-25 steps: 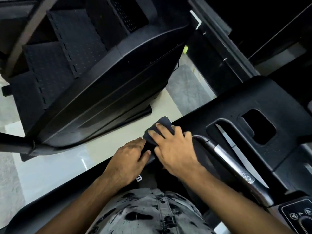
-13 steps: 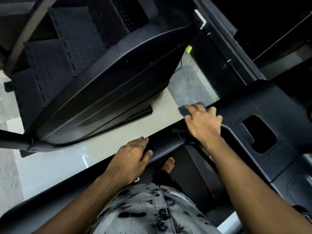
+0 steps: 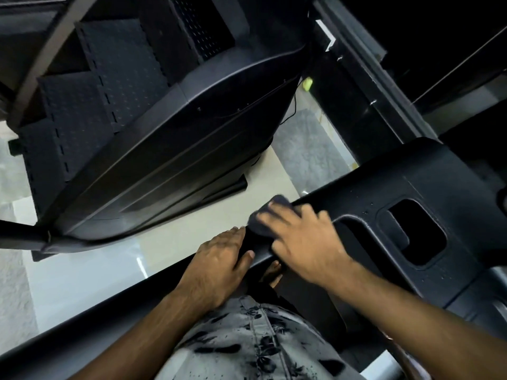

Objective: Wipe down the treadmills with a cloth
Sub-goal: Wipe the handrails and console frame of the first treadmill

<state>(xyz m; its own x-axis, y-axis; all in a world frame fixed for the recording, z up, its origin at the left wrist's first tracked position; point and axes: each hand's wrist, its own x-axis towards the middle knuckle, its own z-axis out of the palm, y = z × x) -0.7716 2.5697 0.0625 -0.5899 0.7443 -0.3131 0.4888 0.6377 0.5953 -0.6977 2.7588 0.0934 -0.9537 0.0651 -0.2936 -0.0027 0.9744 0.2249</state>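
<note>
Head view: dark, bunched cloth under flat right hand on black treadmill

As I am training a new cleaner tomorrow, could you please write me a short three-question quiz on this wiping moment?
1. True or false: the left hand presses the cloth.
2. What does the cloth lie on? A the floor; B the treadmill's black side rail; C the stepper's steps.
3. Complete: the console's rectangular opening lies to the ___ of the right hand.
Key: 1 false, the right hand presses it; 2 B; 3 right.
</note>
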